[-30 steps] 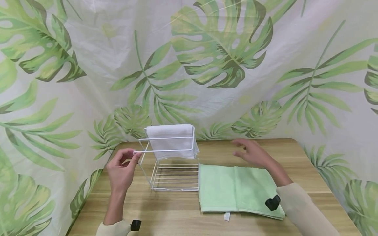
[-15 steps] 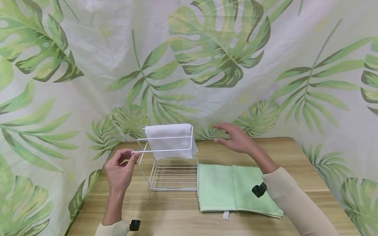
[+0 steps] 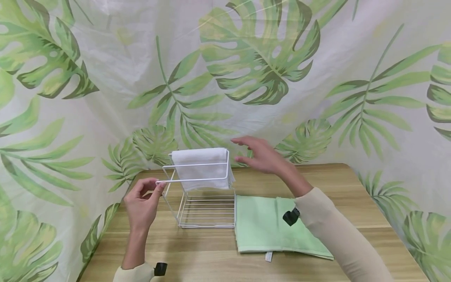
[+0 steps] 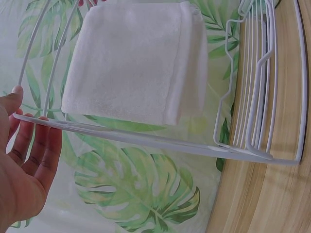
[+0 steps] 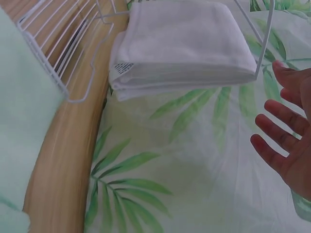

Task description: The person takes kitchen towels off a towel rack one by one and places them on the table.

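Head view: the right hand [image 3: 261, 156], fingers apart, has neared the white towel [image 3: 199, 156], seemingly within reach; the left hand [image 3: 142, 205] pinches the rack [image 3: 201, 179].

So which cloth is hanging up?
The white cloth. It drapes over the top of the white rack, while the green cloth lies folded flat on the table.

Room type unclear, looks home-ish: wood-grain surface [image 3: 204, 252] w/ creased leaf-print sheet [image 3: 116, 58] behind & both sides, plus household stuff, i.e. wire rack [image 3: 206, 226], white cloth [image 3: 200, 158], green cloth [image 3: 257, 225].
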{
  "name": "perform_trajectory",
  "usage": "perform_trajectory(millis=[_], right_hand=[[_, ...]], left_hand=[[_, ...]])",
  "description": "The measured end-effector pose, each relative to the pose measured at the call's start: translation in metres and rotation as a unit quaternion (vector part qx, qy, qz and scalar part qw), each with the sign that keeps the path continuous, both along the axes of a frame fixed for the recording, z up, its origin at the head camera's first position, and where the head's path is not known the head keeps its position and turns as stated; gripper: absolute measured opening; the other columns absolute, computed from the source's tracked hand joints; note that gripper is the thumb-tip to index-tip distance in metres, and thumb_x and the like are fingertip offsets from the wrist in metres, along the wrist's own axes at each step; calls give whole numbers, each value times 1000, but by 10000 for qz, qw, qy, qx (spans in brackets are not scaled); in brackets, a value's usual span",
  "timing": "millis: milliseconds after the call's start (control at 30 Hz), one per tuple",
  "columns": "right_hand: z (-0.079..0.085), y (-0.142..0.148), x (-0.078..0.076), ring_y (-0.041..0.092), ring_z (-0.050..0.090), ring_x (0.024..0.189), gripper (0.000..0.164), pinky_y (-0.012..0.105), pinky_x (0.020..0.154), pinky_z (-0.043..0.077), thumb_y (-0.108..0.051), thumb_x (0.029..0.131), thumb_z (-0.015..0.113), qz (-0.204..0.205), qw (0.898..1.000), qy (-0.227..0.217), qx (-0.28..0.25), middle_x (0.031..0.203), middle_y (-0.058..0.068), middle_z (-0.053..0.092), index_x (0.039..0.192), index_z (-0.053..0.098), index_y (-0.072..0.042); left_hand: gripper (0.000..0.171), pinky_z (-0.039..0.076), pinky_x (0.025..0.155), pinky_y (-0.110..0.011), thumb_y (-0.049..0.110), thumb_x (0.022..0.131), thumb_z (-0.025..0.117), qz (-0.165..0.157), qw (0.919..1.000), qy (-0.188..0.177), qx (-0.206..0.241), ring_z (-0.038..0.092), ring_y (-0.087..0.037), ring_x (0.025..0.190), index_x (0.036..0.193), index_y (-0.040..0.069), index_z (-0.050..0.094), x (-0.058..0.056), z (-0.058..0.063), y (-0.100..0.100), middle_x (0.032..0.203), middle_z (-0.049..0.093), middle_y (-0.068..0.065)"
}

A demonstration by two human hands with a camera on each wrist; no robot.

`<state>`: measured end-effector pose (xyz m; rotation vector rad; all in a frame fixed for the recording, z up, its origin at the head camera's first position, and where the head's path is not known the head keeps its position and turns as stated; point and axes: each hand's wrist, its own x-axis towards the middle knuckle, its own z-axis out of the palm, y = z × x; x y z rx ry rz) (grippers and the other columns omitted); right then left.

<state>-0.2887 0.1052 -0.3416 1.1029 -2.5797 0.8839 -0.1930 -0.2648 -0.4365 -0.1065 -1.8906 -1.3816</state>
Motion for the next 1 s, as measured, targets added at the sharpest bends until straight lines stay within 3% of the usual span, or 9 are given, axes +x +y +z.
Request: perform_trajectory(millis=[200,433,767,1000], right_hand=[[5,-22,-9,31,63,138,57,49,112,57,-29,102,76,154,9998,83,40,152,12,65,153,59,-8],[9,-47,-17,30,60,144,56,47,124,47,-30,102,75,307,9992,126,229,152,12,65,151,61,-6],[16,-79,-21,25,59,146,53,42,125,46,-29,103,75,349,9980,-90,522,152,6,65,151,62,-12],[15,-92,-25,23,60,144,52,39,124,47,-27,103,75,470,9977,-267,399,152,5,66,151,62,-12]], left_hand=[[18,55,62,-6,-5,86,86,13,10000,-55,13,67,6,72,101,-5,76,0,0,1,83,69,22],[18,56,61,-7,-5,87,86,-57,10000,-39,39,67,5,72,101,-5,76,1,1,1,84,70,20],[19,56,63,-7,-7,86,86,-3,10000,-59,14,67,6,74,102,-5,76,0,0,0,85,69,22],[19,57,63,-7,-6,86,86,5,10000,-95,24,67,6,74,102,-6,76,0,0,1,85,69,22]])
